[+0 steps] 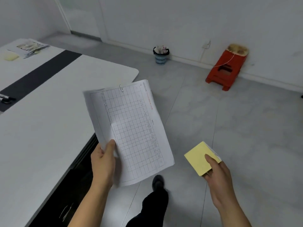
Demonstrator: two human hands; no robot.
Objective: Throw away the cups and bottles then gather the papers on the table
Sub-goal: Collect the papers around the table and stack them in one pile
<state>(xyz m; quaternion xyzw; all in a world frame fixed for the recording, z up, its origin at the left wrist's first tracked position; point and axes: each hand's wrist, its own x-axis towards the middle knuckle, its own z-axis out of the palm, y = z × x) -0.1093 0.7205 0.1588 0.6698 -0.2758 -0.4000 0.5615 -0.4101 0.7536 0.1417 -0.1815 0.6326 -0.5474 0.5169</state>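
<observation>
At the far left corner of the white table (49,128) lie a loose pile of papers (28,48) and, just beside it, a pale yellow pad (10,56). A dark strip (41,76) runs across the tabletop, and at its near end, by the picture's left edge, rest two dark pens (6,99). Off the table's near edge, the left hand (102,161) grips a set of grid-printed sheets (136,128) at their lower left corner, thumb on top. The sheets are held over the floor, with a paper clip (121,88) on their top edge. Below them a dark shoe (157,182) stands on the grey floor tiles. Against the far wall stands a small blue wastebasket (161,56), filled to the rim with white rubbish. The right hand (216,174) holds a yellow sticky-note block (200,158), thumb on top and fingers beneath, well apart from the sheets. Farther right, a red plastic stool (226,69) leans tipped against the wall, below a white wall socket (207,44) with a cable.
</observation>
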